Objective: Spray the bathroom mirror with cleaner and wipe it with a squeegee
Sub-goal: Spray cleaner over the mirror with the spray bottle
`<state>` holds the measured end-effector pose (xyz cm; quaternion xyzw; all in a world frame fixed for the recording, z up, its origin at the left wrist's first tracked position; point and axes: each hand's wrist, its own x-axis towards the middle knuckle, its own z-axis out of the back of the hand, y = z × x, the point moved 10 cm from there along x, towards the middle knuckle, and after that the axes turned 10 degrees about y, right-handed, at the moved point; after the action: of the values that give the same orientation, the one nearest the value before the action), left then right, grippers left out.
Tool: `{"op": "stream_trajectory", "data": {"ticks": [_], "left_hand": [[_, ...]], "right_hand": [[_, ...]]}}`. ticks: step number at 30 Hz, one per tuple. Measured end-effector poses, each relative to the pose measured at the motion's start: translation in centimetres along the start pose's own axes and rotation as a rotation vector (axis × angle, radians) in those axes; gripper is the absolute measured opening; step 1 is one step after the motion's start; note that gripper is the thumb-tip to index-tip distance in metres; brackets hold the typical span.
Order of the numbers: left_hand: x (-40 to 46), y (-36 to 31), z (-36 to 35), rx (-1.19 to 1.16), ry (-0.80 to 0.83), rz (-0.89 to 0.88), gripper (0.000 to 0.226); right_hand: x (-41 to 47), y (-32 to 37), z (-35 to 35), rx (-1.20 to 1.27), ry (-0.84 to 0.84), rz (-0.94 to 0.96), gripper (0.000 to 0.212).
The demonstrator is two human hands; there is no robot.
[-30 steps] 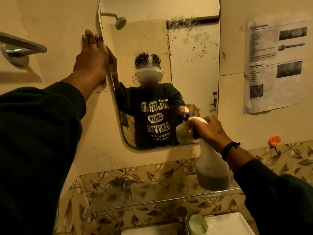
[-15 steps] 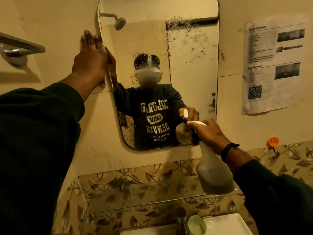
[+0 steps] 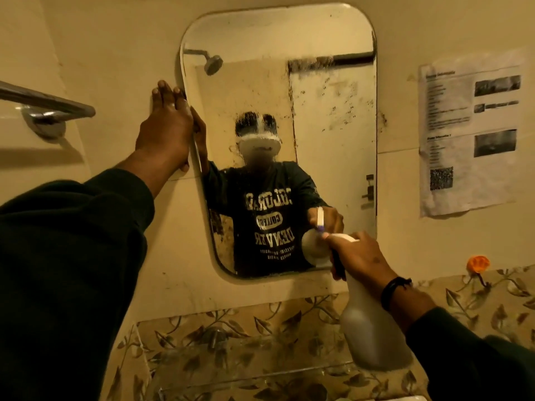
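A tall mirror (image 3: 327, 117) with rounded corners hangs on the cream wall; droplets and dark specks cover its middle and right side. My left hand (image 3: 166, 128) lies flat on the wall, its fingers resting along the mirror's left edge. My right hand (image 3: 359, 256) grips the neck of a translucent white spray bottle (image 3: 373, 328), with the nozzle held close to the mirror's lower right corner. No squeegee is in view.
A chrome towel bar (image 3: 43, 104) sticks out at the left. A printed paper sheet (image 3: 469, 137) is taped to the wall at the right, with an orange hook (image 3: 477, 264) below it. A glass shelf (image 3: 246, 369) runs over leaf-patterned tiles beneath the mirror.
The view has tilted upward, so the mirror's top now shows and the sink has dropped out. My right hand with the bottle has sunk slightly toward the mirror's lower right corner. My left hand stays put.
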<state>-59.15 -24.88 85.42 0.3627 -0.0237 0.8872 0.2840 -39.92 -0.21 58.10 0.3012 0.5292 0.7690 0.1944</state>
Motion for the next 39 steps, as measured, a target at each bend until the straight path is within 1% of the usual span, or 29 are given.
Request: {"op": "stream_trajectory", "data": {"ticks": [4, 8, 10, 15, 18, 21, 24, 29, 33, 36, 39], "left_hand": [[0.1, 0.0, -0.3, -0.001, 0.021, 0.001, 0.126], [0.2, 0.1, -0.5, 0.009, 0.035, 0.008, 0.131], [0.1, 0.1, -0.6, 0.013, 0.046, 0.015, 0.131], [0.1, -0.1, -0.6, 0.003, 0.058, 0.03, 0.126], [0.1, -0.2, -0.5, -0.006, 0.038, 0.024, 0.118], [0.1, -0.1, -0.4, -0.007, 0.02, 0.025, 0.109], [0.1, -0.1, -0.4, 0.005, 0.019, 0.025, 0.111], [0.0, -0.1, -0.4, 0.001, 0.028, 0.031, 0.114], [-0.2, -0.2, -0.3, 0.0, 0.023, 0.025, 0.11], [-0.2, -0.2, -0.2, -0.001, 0.025, 0.019, 0.11], [-0.2, -0.2, -0.2, -0.007, 0.02, 0.016, 0.108]], "right_hand": [[0.4, -0.2, -0.3, 0.014, -0.038, 0.009, 0.047], [0.4, 1.8, -1.0, 0.056, -0.048, 0.099, 0.041], [0.1, 4.1, -1.5, 0.059, -0.057, 0.182, 0.036], [-0.9, 9.8, -2.7, 0.032, -0.044, 0.372, 0.025], [-1.2, 11.8, -3.9, 0.024, -0.013, 0.415, 0.024], [-1.7, 13.4, -5.1, 0.073, -0.006, 0.485, 0.025], [-1.9, 14.7, -5.8, 0.112, -0.037, 0.526, 0.022], [-1.8, 16.5, -6.1, 0.055, -0.147, 0.591, 0.022], [-1.7, 16.9, -5.5, 0.005, -0.226, 0.602, 0.021], [-1.4, 16.7, -4.8, 0.056, -0.235, 0.595, 0.019], [-1.7, 17.3, -4.2, 0.081, -0.229, 0.636, 0.02]]}}
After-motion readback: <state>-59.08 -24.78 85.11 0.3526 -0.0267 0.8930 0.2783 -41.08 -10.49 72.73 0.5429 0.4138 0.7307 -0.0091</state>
